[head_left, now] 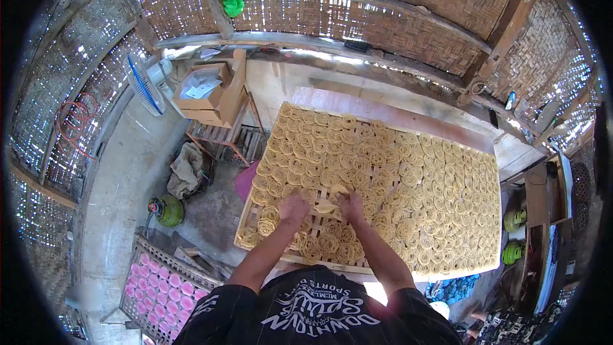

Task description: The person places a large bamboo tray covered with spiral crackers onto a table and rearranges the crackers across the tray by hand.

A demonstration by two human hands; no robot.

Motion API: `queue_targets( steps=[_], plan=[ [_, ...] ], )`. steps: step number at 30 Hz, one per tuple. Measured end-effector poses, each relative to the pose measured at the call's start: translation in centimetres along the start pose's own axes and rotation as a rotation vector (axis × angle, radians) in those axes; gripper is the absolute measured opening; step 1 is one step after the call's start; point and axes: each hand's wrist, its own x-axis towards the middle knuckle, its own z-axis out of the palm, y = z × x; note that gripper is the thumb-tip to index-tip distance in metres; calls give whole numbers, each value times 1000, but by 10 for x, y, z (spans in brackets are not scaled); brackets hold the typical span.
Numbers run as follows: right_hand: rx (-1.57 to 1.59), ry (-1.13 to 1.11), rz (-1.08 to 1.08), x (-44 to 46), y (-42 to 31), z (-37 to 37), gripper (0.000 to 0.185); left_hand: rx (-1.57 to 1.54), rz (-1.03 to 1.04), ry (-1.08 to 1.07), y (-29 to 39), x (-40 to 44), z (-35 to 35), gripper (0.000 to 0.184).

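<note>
A slatted tray (500, 243) bears many coiled, spiral-shaped yellow pieces (440, 191) in close rows. Over its left part, my left hand (294, 207) is closed, with its fingers low over the coils; what it holds, if anything, is too small to make out. Just to the right, my right hand (349, 206) has its fingers bent together at a pale yellow piece (338, 190). Between the hands lies another pale piece (325, 206), with slats showing around it.
At the lower left, a rack (137, 243) holds pink round pieces. Green gas cylinders (167, 211) stand left and right. A cardboard box (203, 99) and a fan (145, 83) are at the upper left. Another person's patterned clothing (520, 327) shows at the lower right.
</note>
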Motion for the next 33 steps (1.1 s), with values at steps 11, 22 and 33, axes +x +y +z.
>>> queue_targets(
  steps=[11, 22, 33],
  plan=[
    [-518, -88, -31, -18, -34, -39, 47, -690, -108, -1, -72, 27, 64, 30],
    [288, 29, 230, -8, -31, -19, 33, 40, 706, -40, 0, -22, 66, 54],
    [619, 73, 409, -8, -37, -33, 24, -147, 625, -39, 9, -41, 62, 55]
  ],
)
